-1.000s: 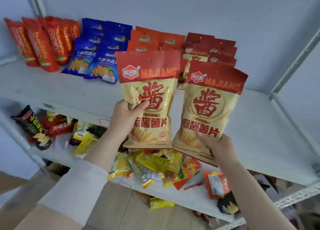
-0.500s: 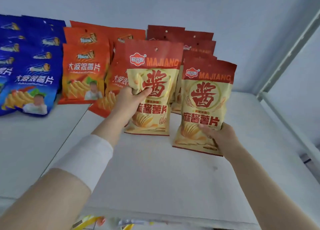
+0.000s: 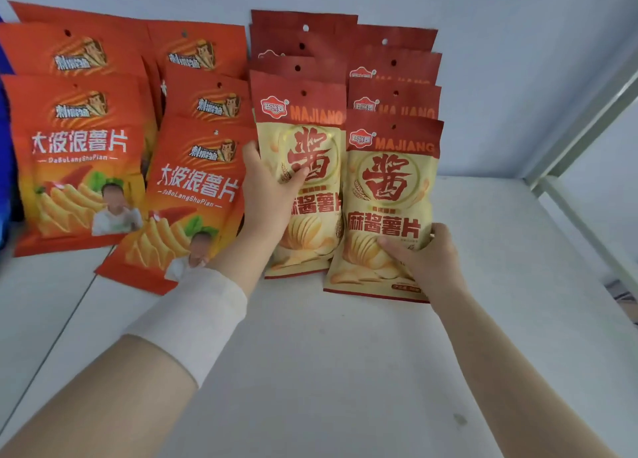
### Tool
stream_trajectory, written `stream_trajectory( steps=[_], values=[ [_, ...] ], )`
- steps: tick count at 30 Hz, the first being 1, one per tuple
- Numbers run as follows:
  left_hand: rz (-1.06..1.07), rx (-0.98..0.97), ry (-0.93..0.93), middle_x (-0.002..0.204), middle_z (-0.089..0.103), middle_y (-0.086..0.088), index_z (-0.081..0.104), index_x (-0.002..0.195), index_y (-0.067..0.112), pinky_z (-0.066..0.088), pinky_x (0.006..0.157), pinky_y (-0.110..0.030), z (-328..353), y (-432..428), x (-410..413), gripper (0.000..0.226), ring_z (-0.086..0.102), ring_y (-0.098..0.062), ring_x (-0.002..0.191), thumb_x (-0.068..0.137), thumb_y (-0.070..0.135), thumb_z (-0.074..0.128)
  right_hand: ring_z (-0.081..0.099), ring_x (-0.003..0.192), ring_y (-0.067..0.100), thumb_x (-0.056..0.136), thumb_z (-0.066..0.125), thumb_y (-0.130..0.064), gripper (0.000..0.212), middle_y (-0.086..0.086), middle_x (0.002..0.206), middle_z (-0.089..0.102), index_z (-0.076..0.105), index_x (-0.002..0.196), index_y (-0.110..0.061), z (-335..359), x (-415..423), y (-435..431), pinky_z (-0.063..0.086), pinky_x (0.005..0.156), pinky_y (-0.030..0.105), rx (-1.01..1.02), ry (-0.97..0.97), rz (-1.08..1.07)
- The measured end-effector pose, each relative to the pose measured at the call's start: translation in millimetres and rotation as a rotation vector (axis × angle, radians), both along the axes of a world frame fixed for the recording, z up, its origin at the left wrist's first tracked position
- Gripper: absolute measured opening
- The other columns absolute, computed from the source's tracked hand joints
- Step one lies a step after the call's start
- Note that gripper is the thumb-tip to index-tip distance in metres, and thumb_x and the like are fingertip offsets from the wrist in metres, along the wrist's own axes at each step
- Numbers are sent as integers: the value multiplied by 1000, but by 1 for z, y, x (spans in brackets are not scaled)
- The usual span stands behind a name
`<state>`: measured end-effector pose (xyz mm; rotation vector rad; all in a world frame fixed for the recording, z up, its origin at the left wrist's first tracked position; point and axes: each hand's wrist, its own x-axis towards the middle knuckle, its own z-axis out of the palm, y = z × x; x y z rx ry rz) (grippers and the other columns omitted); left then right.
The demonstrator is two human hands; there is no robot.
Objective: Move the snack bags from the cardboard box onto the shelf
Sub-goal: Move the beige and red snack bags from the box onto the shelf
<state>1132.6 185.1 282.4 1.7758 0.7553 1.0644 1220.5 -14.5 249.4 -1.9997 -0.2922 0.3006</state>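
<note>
Two cream-and-red MAJIANG snack bags stand side by side on the white shelf (image 3: 328,354). My left hand (image 3: 269,195) grips the left MAJIANG bag (image 3: 310,154) at its left edge, thumb across the front. My right hand (image 3: 424,261) holds the right MAJIANG bag (image 3: 390,188) at its lower right corner. Both bags lean against rows of the same bags (image 3: 390,64) behind them, their bottoms on the shelf. The cardboard box is out of view.
Orange chip bags (image 3: 79,154) stand in rows to the left, one (image 3: 193,195) close beside my left wrist. A blue bag's edge (image 3: 5,147) shows at the far left. The shelf's metal post (image 3: 587,119) runs up on the right, with the back wall behind.
Both hands moved the two MAJIANG bags forward and down onto the shelf, up against the stacked rows. The view came closer to the shelf.
</note>
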Motion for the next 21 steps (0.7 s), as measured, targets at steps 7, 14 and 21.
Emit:
stream_trajectory(
  steps=[7, 14, 21],
  values=[
    [149, 367, 164, 137, 39, -17, 28, 140, -1, 25, 109, -29, 3, 1, 7, 82, 34, -27, 130, 76, 20, 76, 54, 107, 17, 60, 81, -49, 83, -3, 116, 50, 36, 123, -19, -3, -7, 3, 51, 86, 41, -80, -144, -89],
    [230, 513, 449, 156, 10, -19, 11, 148, 1, 9, 116, -37, 10, 7, 2, 93, 13, -34, 142, 82, 36, 67, 22, 133, 24, 67, 74, -53, 100, 8, 139, 29, 24, 144, -13, 1, -8, 5, 26, 110, 40, -225, -235, -46],
    [109, 794, 661, 145, 39, -10, 33, 143, 12, 25, 112, -38, 30, -20, -55, 55, 33, -28, 135, 94, 30, 50, 6, 144, 24, 86, 56, -48, 79, 4, 155, 17, 17, 148, -15, 30, -39, -3, 13, 115, 41, -394, -538, 112]
  ],
)
